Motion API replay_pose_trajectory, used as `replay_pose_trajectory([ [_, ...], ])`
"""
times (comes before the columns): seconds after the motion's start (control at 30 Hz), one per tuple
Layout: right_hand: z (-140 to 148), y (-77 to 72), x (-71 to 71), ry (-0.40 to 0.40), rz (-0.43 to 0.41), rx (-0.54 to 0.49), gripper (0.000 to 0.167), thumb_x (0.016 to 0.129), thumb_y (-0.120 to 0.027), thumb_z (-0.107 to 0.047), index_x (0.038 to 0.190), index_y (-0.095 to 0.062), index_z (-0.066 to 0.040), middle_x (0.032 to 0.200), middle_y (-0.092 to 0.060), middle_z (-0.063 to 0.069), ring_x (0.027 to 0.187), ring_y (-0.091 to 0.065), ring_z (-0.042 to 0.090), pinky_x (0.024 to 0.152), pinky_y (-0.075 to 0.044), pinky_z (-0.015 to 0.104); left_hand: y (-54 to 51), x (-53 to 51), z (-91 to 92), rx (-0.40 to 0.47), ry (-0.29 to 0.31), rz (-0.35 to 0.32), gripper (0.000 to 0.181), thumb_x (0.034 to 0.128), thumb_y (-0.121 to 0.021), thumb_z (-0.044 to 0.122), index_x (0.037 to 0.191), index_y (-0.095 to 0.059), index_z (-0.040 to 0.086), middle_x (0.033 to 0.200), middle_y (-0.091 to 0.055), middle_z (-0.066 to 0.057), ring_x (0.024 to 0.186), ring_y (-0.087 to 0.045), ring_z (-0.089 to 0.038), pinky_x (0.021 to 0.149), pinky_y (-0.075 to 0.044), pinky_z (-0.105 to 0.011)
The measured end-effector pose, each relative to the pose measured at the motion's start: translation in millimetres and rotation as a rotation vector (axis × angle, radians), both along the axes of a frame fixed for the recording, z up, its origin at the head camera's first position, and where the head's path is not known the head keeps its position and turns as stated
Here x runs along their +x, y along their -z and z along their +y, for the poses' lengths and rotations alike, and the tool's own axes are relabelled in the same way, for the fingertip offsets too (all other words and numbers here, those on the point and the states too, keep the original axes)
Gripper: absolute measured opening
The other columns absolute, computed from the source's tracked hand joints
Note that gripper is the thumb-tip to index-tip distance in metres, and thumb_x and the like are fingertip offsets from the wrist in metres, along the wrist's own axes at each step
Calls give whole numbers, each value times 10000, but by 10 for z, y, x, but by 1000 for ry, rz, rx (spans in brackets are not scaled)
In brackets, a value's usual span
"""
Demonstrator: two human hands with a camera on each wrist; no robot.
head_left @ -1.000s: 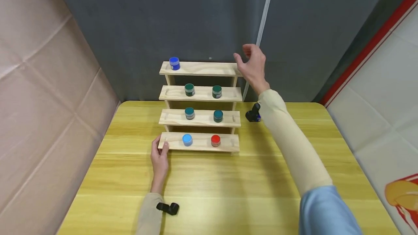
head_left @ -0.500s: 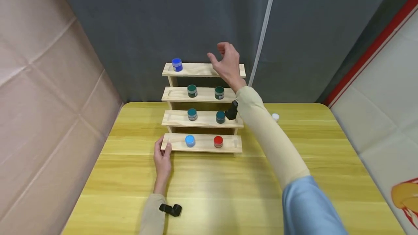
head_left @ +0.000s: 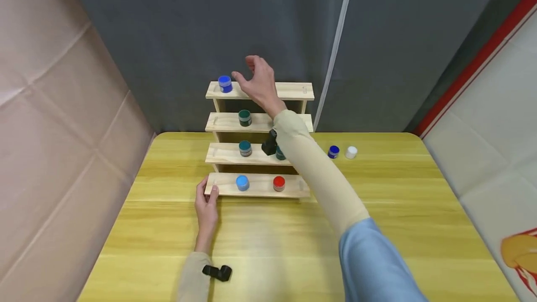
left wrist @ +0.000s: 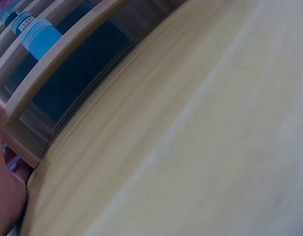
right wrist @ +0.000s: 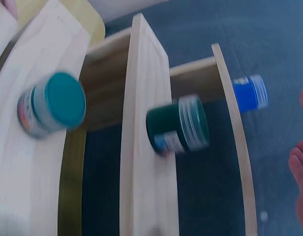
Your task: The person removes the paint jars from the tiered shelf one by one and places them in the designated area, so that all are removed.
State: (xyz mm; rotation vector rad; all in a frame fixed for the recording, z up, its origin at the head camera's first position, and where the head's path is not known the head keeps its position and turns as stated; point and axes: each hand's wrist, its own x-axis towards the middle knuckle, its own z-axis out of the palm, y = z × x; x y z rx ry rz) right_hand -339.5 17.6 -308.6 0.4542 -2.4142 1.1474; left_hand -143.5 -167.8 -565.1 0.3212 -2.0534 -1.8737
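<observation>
A four-tier wooden display shelf (head_left: 295, 90) stands at the table's back edge. With thumb on top, my left hand (head_left: 206, 209) grips the left end of its bottom tier. Over the top tier, my right hand (head_left: 261, 83) holds nothing, thumb and fingers apart, just right of a blue paint jar (head_left: 225, 84). Lower down are a dark green jar (head_left: 245, 118), a teal jar (head_left: 245, 148), a light blue jar (head_left: 242, 182) and a red jar (head_left: 278, 183). My right forearm hides the second tier's right jar and partly covers another teal jar (head_left: 280, 154).
Right of the shelf, a dark blue jar (head_left: 333, 152) and a white jar (head_left: 351, 152) stand on the wooden table (head_left: 260, 241). A grey curtain (head_left: 189, 27) hangs behind the shelf. Pale panels rise on both sides.
My right hand has moved left along the top tier, from its right end to near the blue jar. The jars at right came into view. My left hand keeps its grip.
</observation>
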Motion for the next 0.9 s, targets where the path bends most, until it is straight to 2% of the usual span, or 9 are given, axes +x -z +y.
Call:
replay_pose_trajectory([
  [0.3,-296,76,51,-44,-74,11,572,949,-707,-317,1409,-526,-28,1384,-588,112,1272,-551,213,1088,-438,238,-26,48,25,27,14,11,456,1043,-531,117,1488,-456,46,1517,-497,-147,1045,-540,-46,841,-455,-104],
  [0.57,-433,162,62,-48,-120,48,571,970,-682,-319,1423,-499,-23,1372,-587,122,1260,-562,219,1086,-452,250,-14,65,41,36,3,10,452,1038,-540,114,1477,-469,30,1486,-517,-184,1020,-555,-18,838,-463,-96],
  [0.7,-490,201,76,-45,-142,63,546,981,-671,-287,1423,-493,-21,1385,-580,132,1276,-560,233,1103,-449,265,-3,87,46,29,-19,3,442,1036,-544,117,1467,-484,34,1466,-532,-196,957,-551,-15,799,-457,-107],
  [0.9,-527,207,68,1,-152,117,482,996,-648,-231,1401,-505,-13,1385,-591,139,1293,-566,236,1115,-437,266,-20,112,34,4,-15,-10,443,1038,-546,129,1472,-485,60,1480,-536,-143,948,-545,-25,783,-452,-115],
])
